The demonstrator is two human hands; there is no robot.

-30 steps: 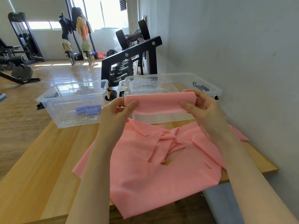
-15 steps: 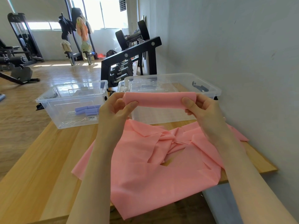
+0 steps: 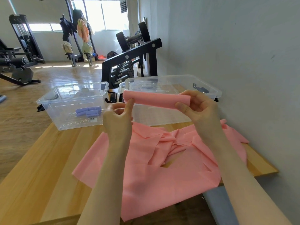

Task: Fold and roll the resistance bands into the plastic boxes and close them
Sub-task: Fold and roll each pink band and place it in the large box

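A rolled pink resistance band (image 3: 155,99) is held level above the table, in front of the right plastic box (image 3: 211,90). My left hand (image 3: 117,118) pinches its left end between thumb and fingers. My right hand (image 3: 200,109) grips its right end, thumb on the near side. Several loose pink bands (image 3: 154,163) lie spread and crumpled on the wooden table (image 3: 40,168) below my hands. The left plastic box (image 3: 53,101) is open and holds rolled purple bands (image 3: 88,111).
A grey wall runs along the right side of the table. A black dumbbell rack (image 3: 129,62) stands behind the boxes. Gym machines stand across the wooden floor at the far left. The table's right corner (image 3: 274,172) ends near the wall.
The pink roll has been wound tighter and has risen slightly. My left fingers have shifted from wrapping its end to pinching it.
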